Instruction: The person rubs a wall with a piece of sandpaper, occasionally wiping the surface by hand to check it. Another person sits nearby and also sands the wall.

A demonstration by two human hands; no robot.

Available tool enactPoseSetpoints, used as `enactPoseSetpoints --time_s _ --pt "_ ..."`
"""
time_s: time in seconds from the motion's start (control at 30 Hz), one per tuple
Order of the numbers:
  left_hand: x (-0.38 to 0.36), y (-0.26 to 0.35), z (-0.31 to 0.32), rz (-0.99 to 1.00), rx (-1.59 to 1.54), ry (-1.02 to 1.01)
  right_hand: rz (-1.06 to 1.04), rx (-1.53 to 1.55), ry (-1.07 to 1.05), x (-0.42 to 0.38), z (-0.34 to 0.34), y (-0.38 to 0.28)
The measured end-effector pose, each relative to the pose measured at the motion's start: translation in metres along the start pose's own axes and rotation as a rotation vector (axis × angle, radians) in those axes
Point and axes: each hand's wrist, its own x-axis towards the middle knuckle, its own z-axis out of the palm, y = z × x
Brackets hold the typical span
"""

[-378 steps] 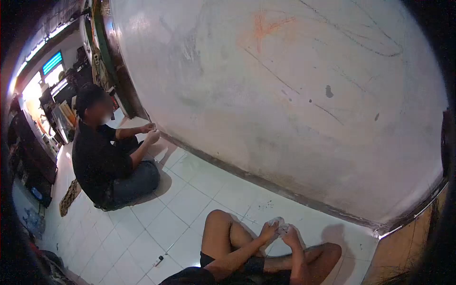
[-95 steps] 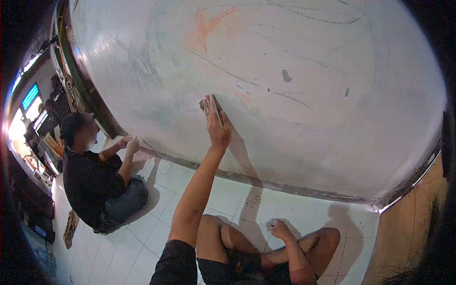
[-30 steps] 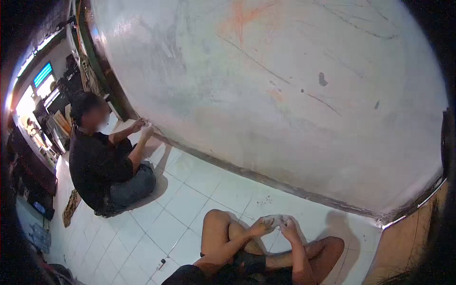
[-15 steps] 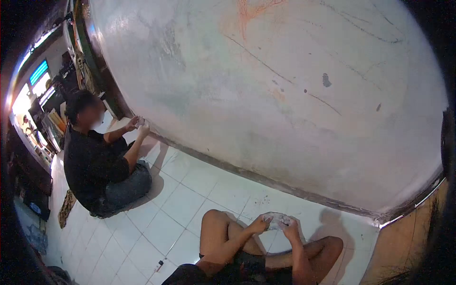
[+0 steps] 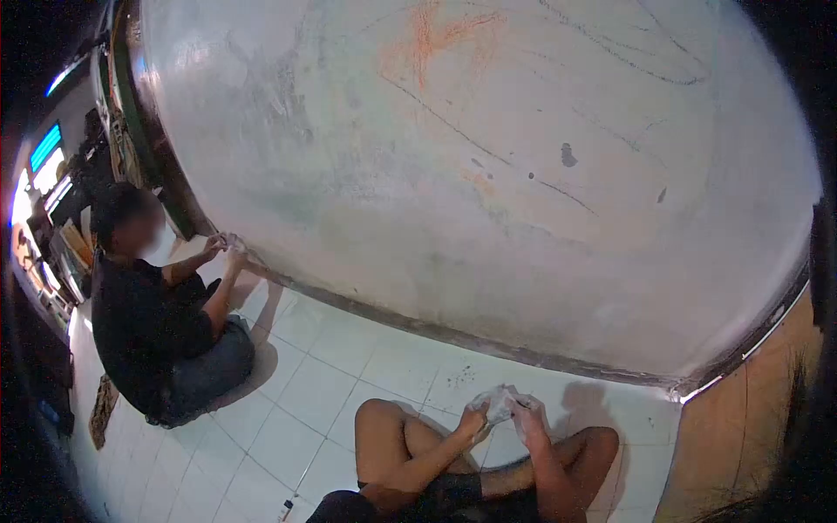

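Note:
A crumpled, translucent whitish plastic bag (image 5: pixel 497 403) is held up in front of my crossed legs. My left hand (image 5: pixel 473 422) has its fingers closed on the left side of the plastic. Closed on the other side is my right hand (image 5: pixel 530 422), with part of the plastic draped over its fingers and hanging down. Whether anything lies inside the plastic cannot be made out.
A person (image 5: pixel 166 322) in dark clothes sits on the left, both hands (image 5: pixel 228 247) around something pale. A scuffed wall (image 5: pixel 392 218) rises ahead. A small black-and-white object (image 5: pixel 286 509) lies on the white tiled floor (image 5: pixel 288 392). A brown panel (image 5: pixel 715 436) stands at right.
The plastic now bunches higher between my hands and drapes over my right fingers, where before it was stretched flatter. The view has turned slightly, shifting the scene left.

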Motion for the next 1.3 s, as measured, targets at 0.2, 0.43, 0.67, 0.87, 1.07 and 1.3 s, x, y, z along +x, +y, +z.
enactPoseSetpoints --time_s 0.2,0.43,0.67,0.87,1.07,1.3 --pt "-0.041 0.055 0.046 -0.261 -0.127 0.028 0.204 0.620 0.048 -0.017 0.037 -0.070" --pt "-0.033 0.034 0.036 -0.110 0.214 -0.130 -0.382 -0.297 0.354 -0.031 0.068 -0.088" --pt "-0.031 0.073 0.039 -0.310 -0.237 -0.293 -0.727 -0.771 0.354 -0.013 0.073 -0.103" --pt "-0.016 0.079 0.020 -0.207 -0.264 -0.171 -1.034 -0.574 0.431 0.057 0.096 -0.296" --pt "-0.007 0.077 0.014 -0.154 -0.231 -0.132 -1.399 -0.930 0.430 0.125 0.087 -0.407" --pt "0.002 0.065 0.016 -0.145 -0.213 -0.162 -1.598 -1.083 0.330 0.171 0.113 -0.417"
